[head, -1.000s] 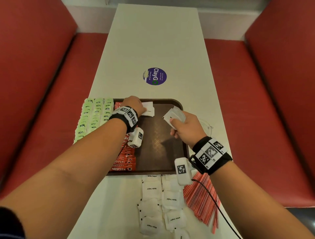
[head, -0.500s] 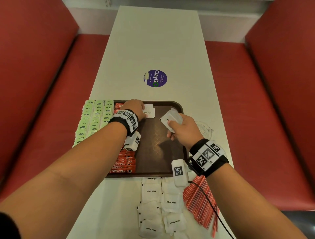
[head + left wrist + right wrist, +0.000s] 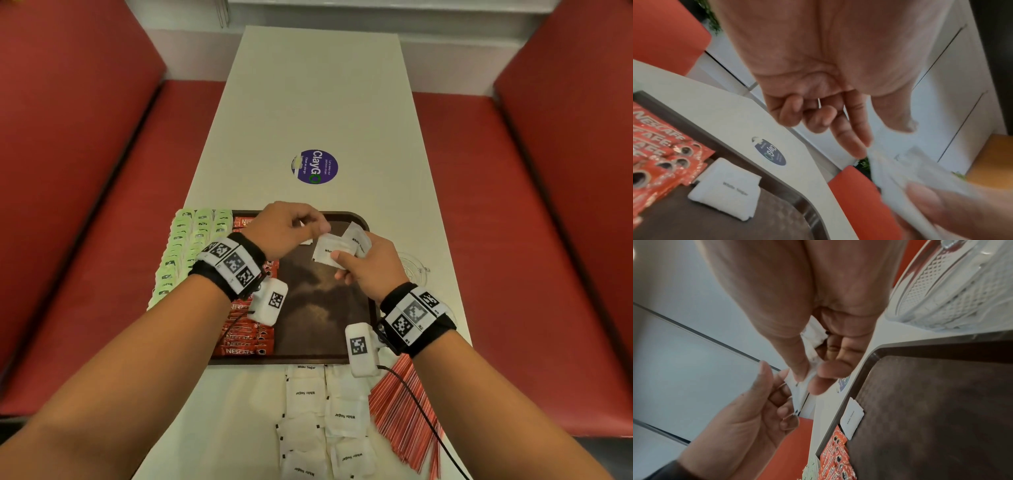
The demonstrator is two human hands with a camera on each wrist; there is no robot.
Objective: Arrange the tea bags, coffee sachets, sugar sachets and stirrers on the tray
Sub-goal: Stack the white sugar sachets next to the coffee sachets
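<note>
Red booth seats flank our long white table (image 3: 318, 102). Above the brown tray's (image 3: 318, 356) far end, our right hand (image 3: 371, 265) pinches white sugar sachets (image 3: 330, 251) between thumb and fingers, while our left hand (image 3: 282, 228) pinches the same sachets' far edge. One sugar sachet (image 3: 725, 188) lies on the tray beside red coffee sachets (image 3: 245, 339); green tea bags (image 3: 181, 250) sit left, more sugar sachets (image 3: 322, 421) and red stirrers (image 3: 407, 421) near us.

A long pale table (image 3: 318, 102) runs toward 12 o'clock, flanked at 9 and 3 o'clock by red padded benches (image 3: 85, 205); white wall panels (image 3: 376, 10) beyond.
</note>
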